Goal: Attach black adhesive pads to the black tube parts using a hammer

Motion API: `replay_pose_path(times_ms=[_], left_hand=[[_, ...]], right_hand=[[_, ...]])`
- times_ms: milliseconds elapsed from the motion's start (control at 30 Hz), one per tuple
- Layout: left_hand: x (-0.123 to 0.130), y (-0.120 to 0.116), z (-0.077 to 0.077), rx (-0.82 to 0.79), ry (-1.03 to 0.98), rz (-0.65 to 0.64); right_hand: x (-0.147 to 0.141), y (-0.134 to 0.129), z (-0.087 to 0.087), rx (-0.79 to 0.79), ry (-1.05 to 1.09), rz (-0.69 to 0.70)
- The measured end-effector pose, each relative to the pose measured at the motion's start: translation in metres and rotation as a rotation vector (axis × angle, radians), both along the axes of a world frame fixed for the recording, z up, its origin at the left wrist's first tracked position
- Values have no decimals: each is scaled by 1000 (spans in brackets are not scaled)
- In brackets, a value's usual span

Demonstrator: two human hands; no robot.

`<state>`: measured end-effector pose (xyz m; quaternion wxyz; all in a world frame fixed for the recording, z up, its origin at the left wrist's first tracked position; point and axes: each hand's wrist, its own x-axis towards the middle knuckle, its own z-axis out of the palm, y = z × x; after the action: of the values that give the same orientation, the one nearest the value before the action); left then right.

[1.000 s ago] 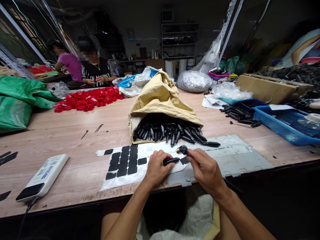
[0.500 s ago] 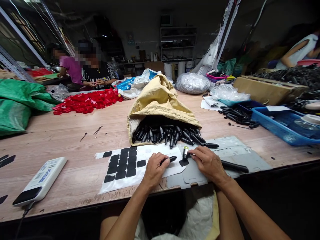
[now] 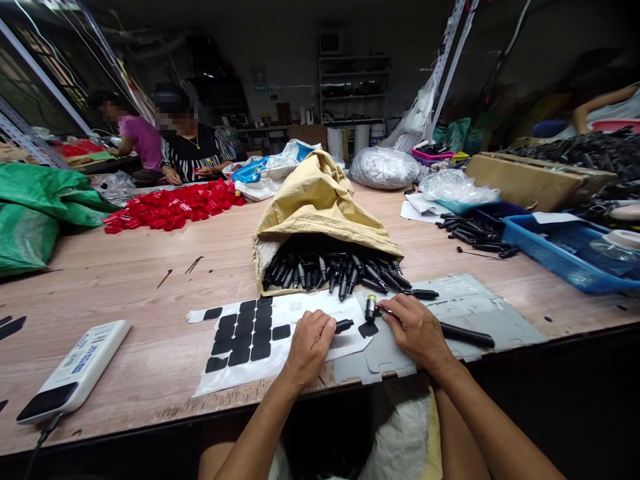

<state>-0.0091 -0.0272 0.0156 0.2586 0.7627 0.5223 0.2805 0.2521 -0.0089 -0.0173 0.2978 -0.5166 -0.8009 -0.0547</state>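
Near the centre of the frame, your left hand pinches a short black cylindrical part between thumb and fingers, over a white sheet of rounded black squares. To its right, your right hand grips the slim neck of a black-handled, hammer-like tool. Its metal head, tilted in the first frame, now points its yellow-green face up, beside a loose black patch.
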Motion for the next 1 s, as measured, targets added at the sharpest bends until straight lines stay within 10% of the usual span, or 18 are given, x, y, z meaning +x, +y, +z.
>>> replay_pose_path(times_ms=[233, 333, 500, 600, 767, 867, 1000], left_hand=[[-11, -71, 19, -74, -97, -193], [-17, -102, -9, -213, 25, -288], [-29, -126, -75, -432, 440, -35], [-29, -127, -76, -476, 523, -71], [-7, -82, 0, -373, 66, -181], [5, -14, 36, -125, -44, 97], [10, 80, 36, 94, 43, 469]], right_hand=[[-1, -1, 0, -2, -4, -4], [-2, -1, 0, 3, -10, -12], [-3, -2, -1, 8, -18, -21], [-4, -3, 0, 16, -26, -24], [-4, -3, 0, 22, -38, -25], [-4, -3, 0, 36, -28, -19], [-3, -2, 0, 42, -11, -13]])
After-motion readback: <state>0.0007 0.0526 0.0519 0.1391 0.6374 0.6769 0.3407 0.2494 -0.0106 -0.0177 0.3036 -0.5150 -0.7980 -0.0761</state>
